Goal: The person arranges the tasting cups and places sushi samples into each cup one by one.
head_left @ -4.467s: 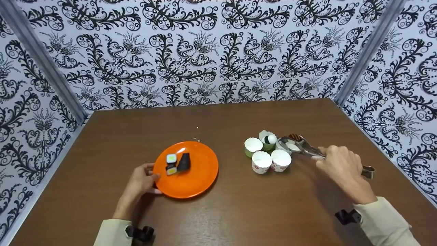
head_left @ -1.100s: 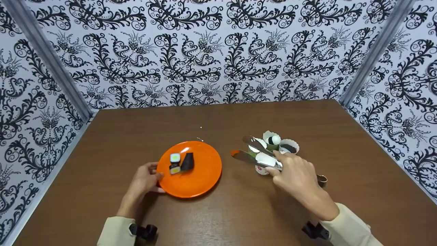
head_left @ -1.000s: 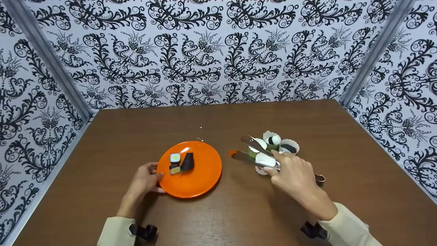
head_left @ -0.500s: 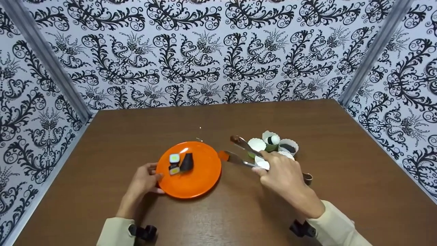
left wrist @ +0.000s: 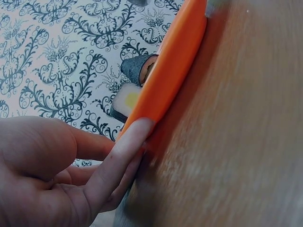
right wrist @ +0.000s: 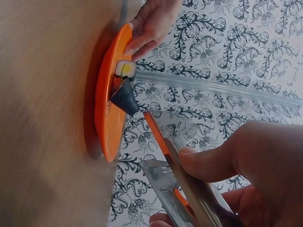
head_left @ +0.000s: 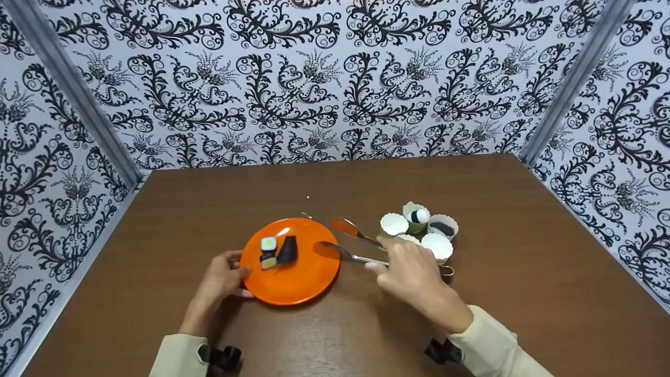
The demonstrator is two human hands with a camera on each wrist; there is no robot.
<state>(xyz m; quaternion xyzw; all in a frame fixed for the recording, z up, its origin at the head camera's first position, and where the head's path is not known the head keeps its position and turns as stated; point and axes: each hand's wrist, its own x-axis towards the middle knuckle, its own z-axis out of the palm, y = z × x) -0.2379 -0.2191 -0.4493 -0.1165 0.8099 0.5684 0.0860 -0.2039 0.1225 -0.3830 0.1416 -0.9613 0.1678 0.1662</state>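
My left hand (head_left: 222,275) pinches the left rim of an orange plate (head_left: 309,275), thumb and fingers at its edge. On the plate lie two small sushi rolls, one with a green centre (head_left: 268,244) and one with a yellow centre (head_left: 268,261), beside a dark cone-shaped hand roll (head_left: 287,250). My right hand (head_left: 413,269) grips metal tongs (head_left: 361,257). The tongs' arms stand apart with nothing between them, one tip over the plate's right side. In the right wrist view the tongs (right wrist: 189,184) point toward the hand roll (right wrist: 125,98), apart from it.
Several paper baking cups stand clustered to the right, partly behind my right hand. One green cup (head_left: 417,228) holds a white piece with a black band (head_left: 420,215). Something dark (head_left: 443,229) lies in the rear right cup. Patterned walls enclose the brown table (head_left: 251,193).
My right hand has carried the tongs left from the rear right cup, past the cups, to the plate's right side. The left hand stays at the plate's rim.
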